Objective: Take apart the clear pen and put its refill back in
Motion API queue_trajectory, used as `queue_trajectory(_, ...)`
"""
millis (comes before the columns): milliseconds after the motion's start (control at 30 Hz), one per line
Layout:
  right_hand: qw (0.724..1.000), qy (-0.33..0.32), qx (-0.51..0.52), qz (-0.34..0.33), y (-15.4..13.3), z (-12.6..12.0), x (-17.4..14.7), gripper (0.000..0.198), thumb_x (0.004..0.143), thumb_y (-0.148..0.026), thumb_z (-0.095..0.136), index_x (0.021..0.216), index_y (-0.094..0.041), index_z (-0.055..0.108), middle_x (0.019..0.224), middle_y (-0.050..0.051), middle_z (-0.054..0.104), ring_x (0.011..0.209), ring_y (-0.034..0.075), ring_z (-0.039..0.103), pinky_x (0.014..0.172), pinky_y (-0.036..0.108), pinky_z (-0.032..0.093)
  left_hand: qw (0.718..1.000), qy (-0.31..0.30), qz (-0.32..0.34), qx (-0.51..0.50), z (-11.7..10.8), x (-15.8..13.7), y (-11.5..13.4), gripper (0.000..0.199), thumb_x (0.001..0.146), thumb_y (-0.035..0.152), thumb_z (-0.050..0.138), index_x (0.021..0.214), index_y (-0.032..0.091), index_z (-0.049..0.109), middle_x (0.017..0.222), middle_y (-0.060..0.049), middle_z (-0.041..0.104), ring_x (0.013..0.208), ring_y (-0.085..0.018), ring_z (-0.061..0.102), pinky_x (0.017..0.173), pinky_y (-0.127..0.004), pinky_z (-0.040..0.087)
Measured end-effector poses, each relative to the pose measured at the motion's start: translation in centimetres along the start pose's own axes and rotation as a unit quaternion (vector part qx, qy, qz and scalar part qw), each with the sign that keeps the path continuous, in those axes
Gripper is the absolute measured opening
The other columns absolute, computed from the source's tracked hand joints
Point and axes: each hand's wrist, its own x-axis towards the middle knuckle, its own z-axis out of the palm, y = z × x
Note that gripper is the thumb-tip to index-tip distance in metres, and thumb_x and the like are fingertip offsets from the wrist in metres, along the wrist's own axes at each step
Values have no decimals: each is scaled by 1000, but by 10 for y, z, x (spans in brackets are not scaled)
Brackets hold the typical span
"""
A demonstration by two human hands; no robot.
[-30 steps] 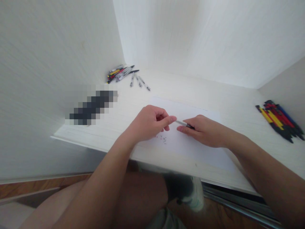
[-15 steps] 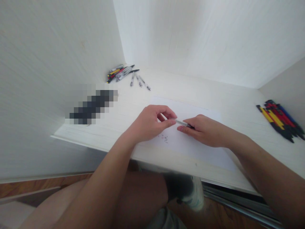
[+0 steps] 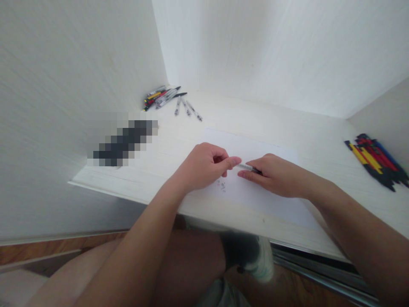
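Note:
Both hands meet over a white sheet of paper point(image 3: 255, 200), on a clear-barrelled pen point(image 3: 246, 167) with a dark part at its right end. My right hand point(image 3: 275, 175) holds that dark end between thumb and fingers. At the other end, my left hand point(image 3: 211, 166) pinches the pen's tip with thumb and curled fingers, hiding the tip itself. Small dark and reddish marks point(image 3: 223, 186) show on the paper just below my left hand.
Several pens point(image 3: 162, 98) lie heaped in the back left corner, with a few clear pens point(image 3: 188, 108) beside them. Several yellow, red and blue markers point(image 3: 377, 160) lie at the right. A pixelated dark patch point(image 3: 123, 143) sits at the left wall. The white desk's front edge point(image 3: 204, 215) runs under my forearms.
My left thumb and fingers have closed together on the pen's end, the thumb sliding slightly right. My right hand and the pen stay nearly still.

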Motion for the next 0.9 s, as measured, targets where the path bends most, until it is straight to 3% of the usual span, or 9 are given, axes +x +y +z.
queue_trajectory(133,1000,11,-1,-7,2,1,1,63,105,-63,34,76,-16,64,78,9,67,59,18,55,58,33,36,999,-11,9,-29,-3,-2,1,21,96,35,72,80,22,74,71,6,62,63,-16,59,58,-33,38)
queue_trajectory(267,1000,17,-5,-17,4,2,2,64,106,-64,36,77,-16,64,78,9,67,59,17,54,58,33,35,998,2,18,-63,-4,-3,1,9,94,28,78,88,22,78,80,6,66,70,-16,63,61,-29,43)
queue_trajectory(367,1000,10,-9,-11,3,2,2,64,107,-65,35,85,-15,69,83,9,69,63,18,57,61,33,38,999,11,-3,-43,-2,-4,-1,29,100,39,75,76,22,73,70,6,62,60,-16,59,54,-32,39)
queue_trajectory(500,1000,10,-22,-8,1,2,2,65,108,-64,34,94,-14,73,87,9,70,68,19,59,63,34,40,999,-23,-23,-16,5,-3,-2,59,110,56,56,63,22,63,60,5,55,54,-18,55,54,-36,33)
queue_trajectory(900,1000,6,1,-4,-3,0,0,66,104,-64,31,88,-14,71,85,10,70,66,19,60,62,34,40,1000,-12,15,-22,11,2,3,54,105,48,56,62,18,44,58,4,37,56,-18,38,53,-38,22)
